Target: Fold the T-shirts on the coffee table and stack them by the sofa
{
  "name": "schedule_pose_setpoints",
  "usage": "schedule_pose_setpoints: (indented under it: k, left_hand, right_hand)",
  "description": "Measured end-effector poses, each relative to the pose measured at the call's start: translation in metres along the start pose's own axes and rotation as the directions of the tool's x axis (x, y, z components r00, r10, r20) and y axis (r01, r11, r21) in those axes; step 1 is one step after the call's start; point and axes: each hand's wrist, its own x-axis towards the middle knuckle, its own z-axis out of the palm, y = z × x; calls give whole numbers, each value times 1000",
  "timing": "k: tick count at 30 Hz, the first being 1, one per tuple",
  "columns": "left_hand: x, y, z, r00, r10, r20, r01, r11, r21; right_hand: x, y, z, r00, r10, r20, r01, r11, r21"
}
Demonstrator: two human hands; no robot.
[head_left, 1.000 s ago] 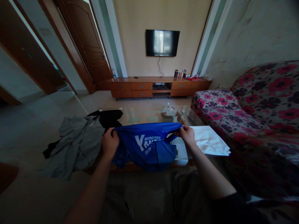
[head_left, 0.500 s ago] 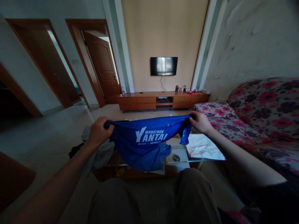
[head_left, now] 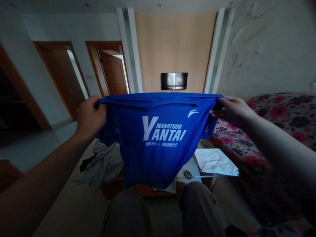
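A blue T-shirt (head_left: 158,161) with white "Marathon Yantai" lettering hangs stretched out in front of me, its neckline at the top. My left hand (head_left: 91,114) is closed on one shoulder of it, and my right hand (head_left: 230,108) pinches the other shoulder. The shirt's lower part droops over the coffee table and hides much of it. A folded white cloth (head_left: 216,161) lies on the table at the right. Grey crumpled clothing (head_left: 105,166) is heaped at the left, with a dark piece beside it.
On the glass-topped coffee table (head_left: 204,177) lies a small dark object (head_left: 187,174) with two round marks. A flowered sofa (head_left: 283,131) runs along the right. My knees (head_left: 199,207) are close to the table's near edge. A television (head_left: 174,81) hangs on the far wall.
Both hands have risen and spread farther apart, pulling the T-shirt up and wider. Its print now shows in full, and the shirt covers the low cabinet from view. My head has tilted up.
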Motion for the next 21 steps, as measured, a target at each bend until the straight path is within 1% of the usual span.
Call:
schedule_pose_setpoints:
  k: [1,3,5,7,9,12,15,17,19,21]
  left_hand:
    - [2,2,-5,1000,-21,-6,21,1000,-16]
    - [3,4,-14,999,-17,-46,16,1000,-23]
    - [2,4,-21,995,20,-102,-19,1000,9]
    - [0,1,-25,991,34,-131,-26,998,59]
    - [-4,-3,-26,994,15,-109,-6,996,89]
    - [-9,-10,-22,999,-46,-16,47,991,129]
    - [-12,-14,-9,984,-123,128,102,982,156]
    - [-11,-19,6,967,-159,201,129,979,156]
    - [-9,-29,30,953,-176,246,142,979,149]
    - [-6,-43,60,935,-189,300,149,977,152]
  right_hand:
    - [-3,-7,0,1000,-23,16,23,1000,16]
    - [-9,-17,1,992,-129,2,129,991,-18]
    - [-14,-21,0,962,-264,-66,253,957,-142]
    - [-17,-21,-1,926,-365,-97,328,904,-274]
    - [-19,-19,-4,912,-399,-96,342,868,-360]
    - [-20,-11,-8,925,-374,-71,312,851,-422]
    - [-13,3,-9,951,-307,-41,258,859,-443]
    - [-3,18,-9,961,-275,-30,236,872,-429]
    - [10,37,-8,965,-259,-25,225,878,-423]
    - [27,62,-9,971,-239,-20,206,871,-446]
